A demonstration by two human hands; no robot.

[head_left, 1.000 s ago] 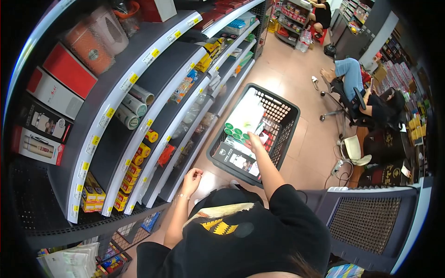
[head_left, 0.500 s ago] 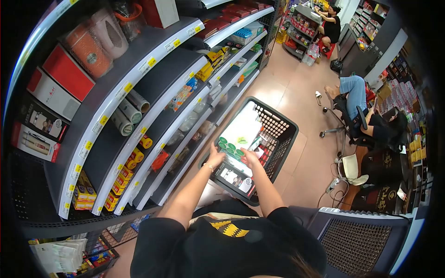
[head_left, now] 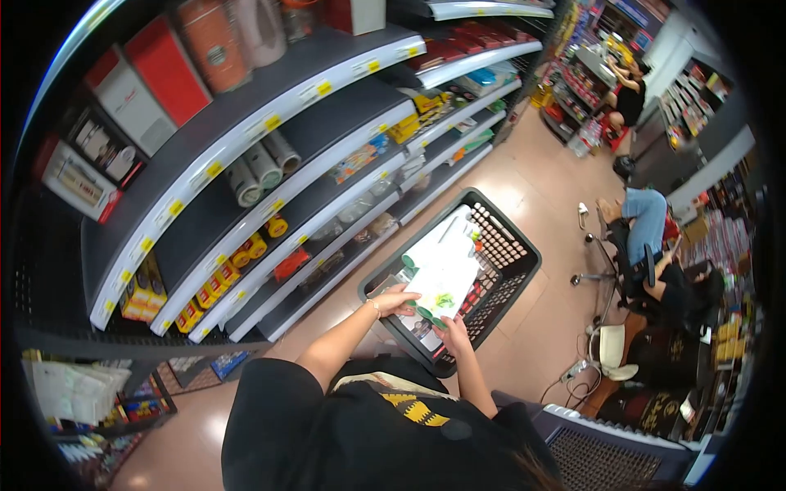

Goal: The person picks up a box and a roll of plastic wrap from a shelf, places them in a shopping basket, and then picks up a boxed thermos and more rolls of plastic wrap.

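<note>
A dark plastic basket (head_left: 512, 282) stands on the floor in front of me. Over its near half are white rolls with green ends (head_left: 442, 282), one marked with a green leaf-like print. My left hand (head_left: 396, 300) is closed on the near left end of these rolls. On their near right end, the fingers of my right hand (head_left: 452, 334) are closed too. Another white roll with a green end lies at the left, inside the basket. Beneath the rolls, a dark box and red packets show in part.
Curved shelves (head_left: 327, 86) with boxes, cups and yellow packets run along the left. At the right, a person (head_left: 644, 221) sits in a wheeled chair beside cables and a white chair part (head_left: 610, 352). Another person (head_left: 630, 94) sits farther back. A grey mesh-topped unit (head_left: 602, 458) stands at the lower right.
The view has turned, shifting the shelves and the people. The held rolls have tilted and turned, so their white sides now show more than their green ends. Both hands keep hold.
</note>
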